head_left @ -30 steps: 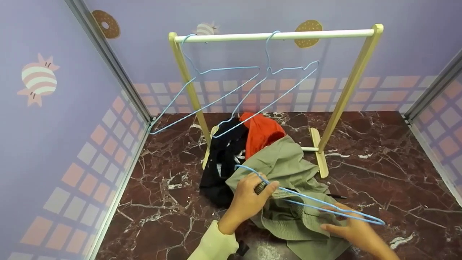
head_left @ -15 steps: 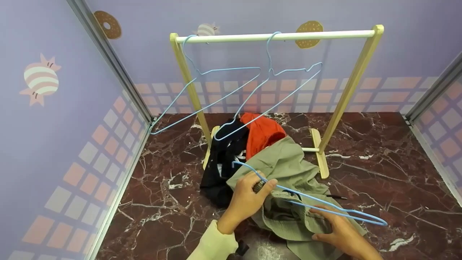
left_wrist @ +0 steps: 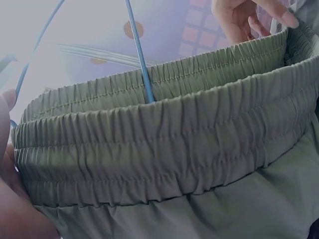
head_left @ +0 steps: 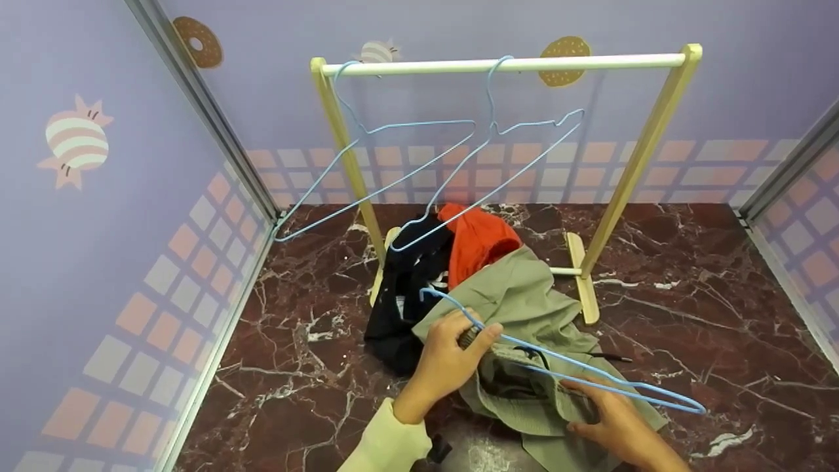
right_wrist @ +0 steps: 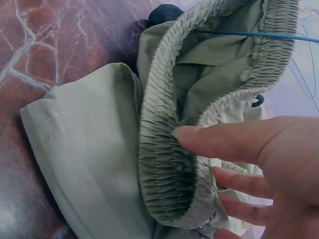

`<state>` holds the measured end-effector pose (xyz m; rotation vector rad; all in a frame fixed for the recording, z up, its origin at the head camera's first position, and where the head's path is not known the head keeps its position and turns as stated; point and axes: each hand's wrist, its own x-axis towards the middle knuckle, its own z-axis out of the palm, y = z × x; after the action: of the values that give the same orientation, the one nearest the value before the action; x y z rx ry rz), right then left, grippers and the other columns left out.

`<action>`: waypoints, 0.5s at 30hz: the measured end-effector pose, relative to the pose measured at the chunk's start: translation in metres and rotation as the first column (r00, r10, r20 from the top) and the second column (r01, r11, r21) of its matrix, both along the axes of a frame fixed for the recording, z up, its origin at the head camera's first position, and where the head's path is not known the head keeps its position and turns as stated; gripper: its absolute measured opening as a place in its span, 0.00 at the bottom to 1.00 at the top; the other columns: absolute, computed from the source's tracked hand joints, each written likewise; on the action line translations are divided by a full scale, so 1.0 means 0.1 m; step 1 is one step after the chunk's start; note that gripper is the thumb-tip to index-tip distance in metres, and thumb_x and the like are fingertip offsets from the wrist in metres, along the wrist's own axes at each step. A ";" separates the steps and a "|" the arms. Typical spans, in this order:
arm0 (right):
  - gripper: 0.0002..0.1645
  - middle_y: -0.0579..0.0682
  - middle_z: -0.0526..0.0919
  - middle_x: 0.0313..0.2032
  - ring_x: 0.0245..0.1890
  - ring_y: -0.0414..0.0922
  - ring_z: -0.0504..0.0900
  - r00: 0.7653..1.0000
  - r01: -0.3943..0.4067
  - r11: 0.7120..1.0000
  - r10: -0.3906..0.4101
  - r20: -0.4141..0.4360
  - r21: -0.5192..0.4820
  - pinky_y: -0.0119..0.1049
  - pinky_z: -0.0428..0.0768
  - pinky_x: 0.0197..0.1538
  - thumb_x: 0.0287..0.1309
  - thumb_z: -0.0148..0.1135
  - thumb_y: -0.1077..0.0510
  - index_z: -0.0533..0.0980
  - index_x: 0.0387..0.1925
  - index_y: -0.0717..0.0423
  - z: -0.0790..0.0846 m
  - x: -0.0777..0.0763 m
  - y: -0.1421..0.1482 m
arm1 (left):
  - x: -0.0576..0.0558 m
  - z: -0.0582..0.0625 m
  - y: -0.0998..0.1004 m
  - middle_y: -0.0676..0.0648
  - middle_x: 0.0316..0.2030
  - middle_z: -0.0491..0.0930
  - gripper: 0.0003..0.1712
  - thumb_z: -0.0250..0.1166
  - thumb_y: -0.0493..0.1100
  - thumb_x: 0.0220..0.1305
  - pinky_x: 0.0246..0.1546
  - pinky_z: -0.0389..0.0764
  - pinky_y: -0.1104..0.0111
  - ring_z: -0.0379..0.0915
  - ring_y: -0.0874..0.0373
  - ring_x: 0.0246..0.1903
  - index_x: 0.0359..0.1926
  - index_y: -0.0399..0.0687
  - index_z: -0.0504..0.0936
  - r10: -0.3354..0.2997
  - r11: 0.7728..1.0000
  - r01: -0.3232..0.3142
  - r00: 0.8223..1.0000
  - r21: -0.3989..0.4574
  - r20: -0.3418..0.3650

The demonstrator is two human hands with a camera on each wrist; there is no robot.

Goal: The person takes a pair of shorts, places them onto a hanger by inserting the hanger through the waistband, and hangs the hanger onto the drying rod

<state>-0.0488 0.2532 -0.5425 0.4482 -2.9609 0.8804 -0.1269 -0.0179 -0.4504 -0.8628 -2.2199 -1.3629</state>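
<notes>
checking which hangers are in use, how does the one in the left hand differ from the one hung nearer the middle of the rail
Support: the held hanger is gripped by the left hand; the rail hanger hangs by its hook from the white rail.
Garment: the held hanger reaches into the green waistband; the rail hanger carries none.
Both are thin blue hangers.

Olive garment [head_left: 518, 288]: near end cut off. Held blue hanger [head_left: 557, 357]: partly hidden inside olive garment. Black garment [head_left: 393, 341], left of olive garment: white patch [head_left: 400, 306], perhaps lettered, too small to read from here.
</notes>
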 end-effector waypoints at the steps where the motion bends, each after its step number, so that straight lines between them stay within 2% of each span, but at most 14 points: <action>1: 0.36 0.43 0.80 0.48 0.51 0.49 0.76 1.000 0.011 1.000 -0.011 0.001 -0.006 0.46 0.74 0.49 0.35 0.73 0.57 0.73 0.53 0.46 0.00 0.00 0.00 | 0.00 0.00 0.00 0.52 0.16 0.61 0.20 0.59 0.50 0.61 0.23 0.61 0.79 0.55 0.68 0.18 0.16 0.49 0.65 -0.004 1.000 0.004 1.000 0.002 0.001; 6: 0.30 0.45 0.80 0.47 0.49 0.48 0.77 0.996 0.088 0.996 -0.087 0.029 -0.029 0.44 0.75 0.48 0.38 0.66 0.65 0.76 0.50 0.50 0.02 0.00 0.00 | -0.01 -0.02 -0.02 0.52 0.16 0.62 0.20 0.60 0.49 0.61 0.22 0.60 0.79 0.55 0.68 0.18 0.16 0.49 0.65 -0.017 1.000 0.016 0.999 0.025 0.040; 12: 0.28 0.50 0.81 0.44 0.46 0.50 0.78 0.989 0.145 0.987 -0.147 -0.020 -0.068 0.48 0.74 0.47 0.37 0.65 0.72 0.77 0.46 0.54 0.03 -0.03 0.06 | -0.02 0.02 -0.06 0.52 0.17 0.63 0.20 0.60 0.47 0.61 0.21 0.61 0.79 0.55 0.68 0.18 0.16 0.48 0.65 -0.022 0.998 0.016 0.995 0.056 0.097; 15: 0.27 0.50 0.82 0.42 0.43 0.48 0.78 0.979 0.197 0.974 -0.201 -0.031 -0.108 0.44 0.74 0.44 0.36 0.63 0.74 0.79 0.43 0.54 0.04 -0.05 0.10 | -0.03 0.04 -0.09 0.52 0.17 0.63 0.20 0.60 0.46 0.61 0.21 0.62 0.78 0.55 0.69 0.18 0.16 0.48 0.65 -0.023 0.997 0.014 0.994 0.080 0.108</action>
<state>-0.0538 0.2628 -0.5387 0.1600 -2.8406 0.9830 -0.1299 -0.0269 -0.4466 -0.8008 -2.2267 -1.5295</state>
